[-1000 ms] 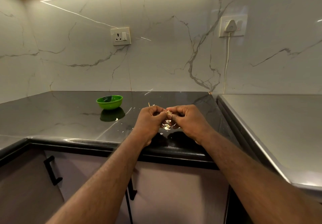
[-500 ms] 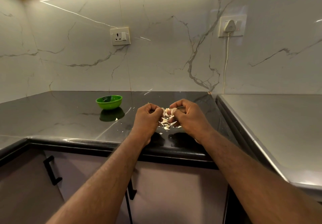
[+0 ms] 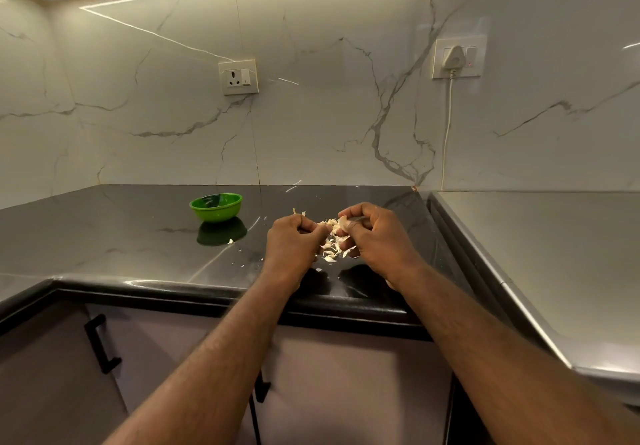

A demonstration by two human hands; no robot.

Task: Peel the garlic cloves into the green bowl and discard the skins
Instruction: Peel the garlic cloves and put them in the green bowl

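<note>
In the right hand a garlic clove is pinched; the left hand is curled, but whether sth is gripped can't be told. Both are held over the skins heaped on the worktop. Risk: clove could be dropped into that heap, or flakes carried along w/ it, as the green bowl is set well apart, leftward. Only stray flakes are seen between. A socket is mounted behind.
</note>
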